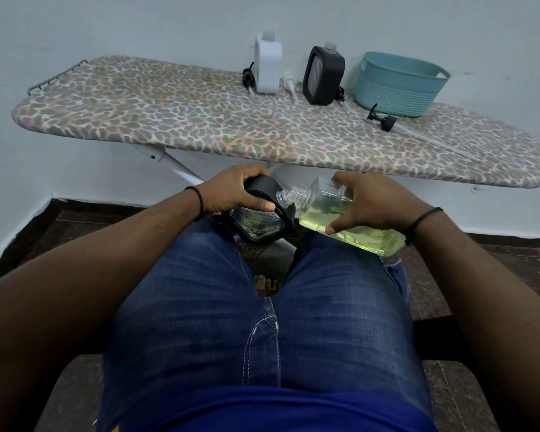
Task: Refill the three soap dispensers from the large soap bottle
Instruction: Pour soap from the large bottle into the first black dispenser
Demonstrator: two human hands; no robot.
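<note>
Your left hand (240,191) was clenched around the top of a black soap dispenser (259,213), thumb laid across its front, holding it tilted over your lap between your knees. Your right hand (374,207) grasped the large soap bottle (340,213) from above, fingers spread over its clear body. You had the bottle tipped almost flat, its threaded neck pointing left and meeting the dispenser's top just beside your left thumb. Yellow-green soap lay pooled along the bottle's lower side, and a little of the same liquid showed behind the dispenser's clear window. Whether soap was actually running through the neck could not be made out.

You sat in blue jeans (262,322), with the leopard-print ironing board (169,120) standing in front of you against the wall. On its far edge stood a white dispenser (267,67) and a second black dispenser (323,76), both uncapped, well apart from your hands. A teal basket (399,85) sat to the right of them. One black pump head (382,118) lay on the board just in front of the basket; a white pump (289,84) lay between the two standing dispensers, and another black pump (248,77) rested to the left of the white one.
</note>
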